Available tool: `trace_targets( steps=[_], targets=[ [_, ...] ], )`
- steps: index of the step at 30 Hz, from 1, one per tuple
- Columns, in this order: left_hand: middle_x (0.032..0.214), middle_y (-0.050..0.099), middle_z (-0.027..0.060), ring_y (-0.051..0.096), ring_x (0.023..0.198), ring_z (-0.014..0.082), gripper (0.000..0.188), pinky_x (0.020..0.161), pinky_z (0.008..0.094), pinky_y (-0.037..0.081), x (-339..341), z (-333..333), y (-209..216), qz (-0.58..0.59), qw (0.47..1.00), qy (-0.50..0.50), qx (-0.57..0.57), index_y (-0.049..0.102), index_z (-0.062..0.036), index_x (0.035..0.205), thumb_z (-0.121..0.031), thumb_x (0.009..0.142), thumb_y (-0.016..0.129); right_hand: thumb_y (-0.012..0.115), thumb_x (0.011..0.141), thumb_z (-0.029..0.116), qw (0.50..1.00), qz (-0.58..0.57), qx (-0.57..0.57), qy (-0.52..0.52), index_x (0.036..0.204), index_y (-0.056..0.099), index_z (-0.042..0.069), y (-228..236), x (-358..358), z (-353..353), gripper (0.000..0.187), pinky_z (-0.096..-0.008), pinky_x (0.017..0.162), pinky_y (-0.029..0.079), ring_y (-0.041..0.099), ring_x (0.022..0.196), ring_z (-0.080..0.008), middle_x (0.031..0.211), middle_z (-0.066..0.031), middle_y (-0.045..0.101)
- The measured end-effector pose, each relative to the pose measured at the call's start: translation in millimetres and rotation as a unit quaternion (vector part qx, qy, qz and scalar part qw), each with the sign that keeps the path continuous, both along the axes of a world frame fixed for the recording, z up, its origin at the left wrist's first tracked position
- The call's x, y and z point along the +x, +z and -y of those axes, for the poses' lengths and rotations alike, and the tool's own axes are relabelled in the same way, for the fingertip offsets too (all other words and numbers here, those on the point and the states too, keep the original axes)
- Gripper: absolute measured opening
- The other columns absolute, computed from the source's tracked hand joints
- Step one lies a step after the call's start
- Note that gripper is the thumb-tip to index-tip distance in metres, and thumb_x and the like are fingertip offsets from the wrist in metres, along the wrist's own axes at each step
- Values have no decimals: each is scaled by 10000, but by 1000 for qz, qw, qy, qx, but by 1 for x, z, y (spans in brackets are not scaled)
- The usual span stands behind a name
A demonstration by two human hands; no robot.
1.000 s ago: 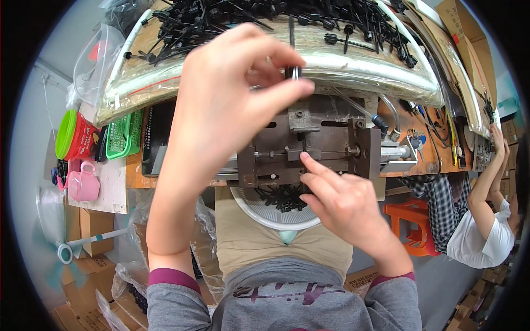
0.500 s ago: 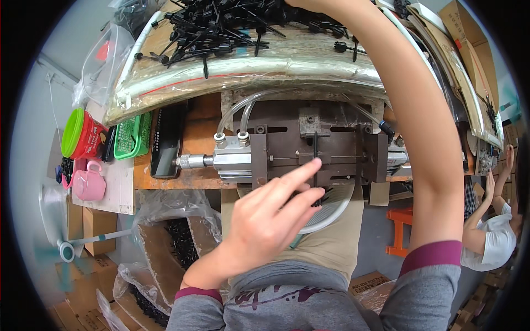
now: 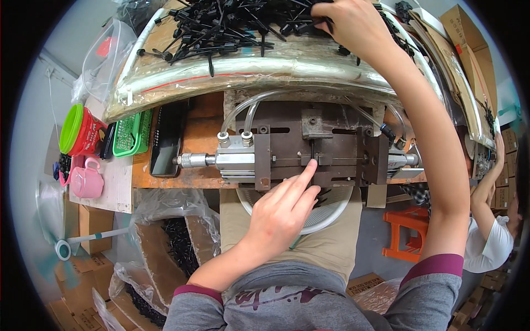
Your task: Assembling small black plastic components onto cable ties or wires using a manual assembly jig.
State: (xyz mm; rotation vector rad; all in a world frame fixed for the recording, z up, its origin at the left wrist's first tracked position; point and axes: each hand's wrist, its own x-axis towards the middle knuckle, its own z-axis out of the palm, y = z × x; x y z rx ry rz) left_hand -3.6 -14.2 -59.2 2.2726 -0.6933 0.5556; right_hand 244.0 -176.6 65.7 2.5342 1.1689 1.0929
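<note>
Head view, left fingers: left hand's (image 3: pixel 279 220) index extended onto a slim black part (image 3: pixel 313 148) in the metal fixture (image 3: pixel 342 146); thumb hidden, pinch cannot be told.
Right fingers: right hand (image 3: pixel 356 25) curled among black parts (image 3: pixel 221 33); grip unclear.
Change: since a second ago, hands swapped places; left apparently now tends the fixture.
Lined tray (image 3: pixel 265 70): heaped black parts.
White basket (image 3: pixel 331 225): dark pieces, partly hidden.
Cardboard box (image 3: pixel 154 248): black pieces.
</note>
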Motion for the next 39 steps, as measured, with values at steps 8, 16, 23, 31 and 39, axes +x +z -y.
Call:
trace_targets(
  steps=[8,16,23,31,39],
  targets=[
    [1288,633,164,684,718,220,242,665,305,549,6,9,4,11,996,8,89,681,-26,920,-89,709,782,771,831,268,986,-41,159,21,924,756,52,-5,-36,35,236,-285,641,448,568,690,-112,753,-10,604],
    [1266,647,158,683,662,193,300,624,280,555,6,5,13,-43,997,-9,63,691,-49,988,-129,728,816,735,895,279,739,-433,515,38,1032,725,32,4,-67,73,282,-181,537,325,467,606,-19,711,44,556],
    [1230,640,184,697,906,207,567,759,317,600,10,0,42,-28,979,-27,-200,628,1,1239,-53,718,844,746,880,172,483,-656,577,64,945,682,9,-22,-164,34,187,-194,452,459,589,547,-53,763,-11,653],
    [1005,687,117,680,851,233,380,702,329,579,-11,-6,45,-85,980,-90,-154,716,-5,1073,10,705,807,703,910,139,495,-589,636,50,1013,703,-15,-46,-173,43,185,-202,519,473,589,590,-66,830,-49,680],
    [1315,619,141,678,757,206,259,661,286,549,-3,4,5,11,996,-15,87,682,-5,980,-97,752,766,661,929,82,613,-483,623,57,1085,684,-36,-54,-186,53,197,-221,667,510,643,767,-92,966,-95,705]
  ],
)
